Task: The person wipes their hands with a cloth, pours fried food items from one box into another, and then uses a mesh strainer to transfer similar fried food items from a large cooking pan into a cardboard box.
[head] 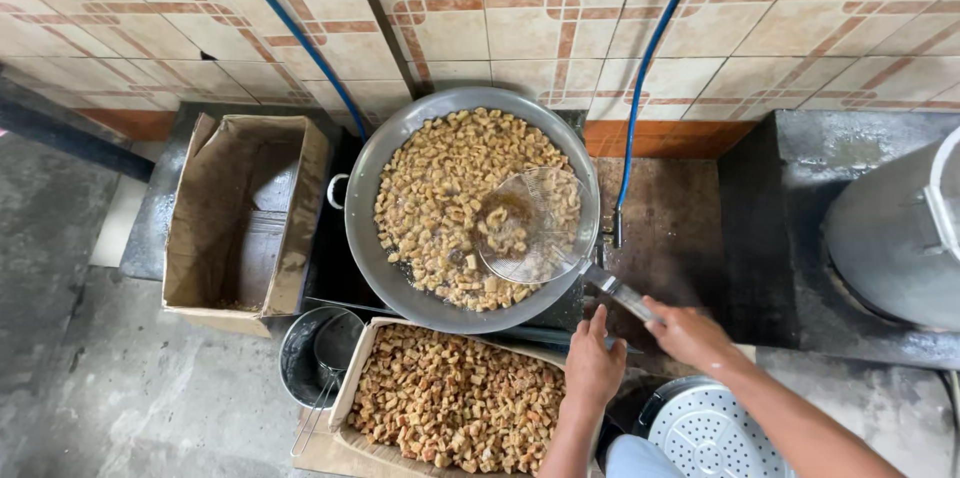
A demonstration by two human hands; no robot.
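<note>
The right hand (690, 335) is closed around the metal handle of a wire mesh skimmer (530, 226). The grip sits at the near end of the handle, and the shaft runs up and left from the hand to the round basket. The basket lies tilted in the oil at the right side of a large grey wok (372, 183), with a few fried cubes (440, 188) inside it.

The left hand (592, 366) lies just left of the right hand, fingers together and pointing toward the wok rim. Its fingertips are at the wok's near edge beside the skimmer handle; whether they grip anything cannot be determined.

The wok, directly beyond both hands, is filled with golden-brown fried cubes floating in oil. A small loop handle shows on its far-left side.

Immediately left of the left hand, and nearer to the person, a cardboard tray (352, 378) is packed with darker, finished fried cubes. Left of that tray stands a dark metal pot (300, 358) containing a second wire strainer.

Further left of the wok is an open cardboard box (215, 198) with stained walls. Below the right forearm sits a perforated metal lid (705, 433). Far right of the right hand stands a large grey metal vessel (890, 238). Two blue hoses (640, 78) run down the tiled wall beyond the wok.
</note>
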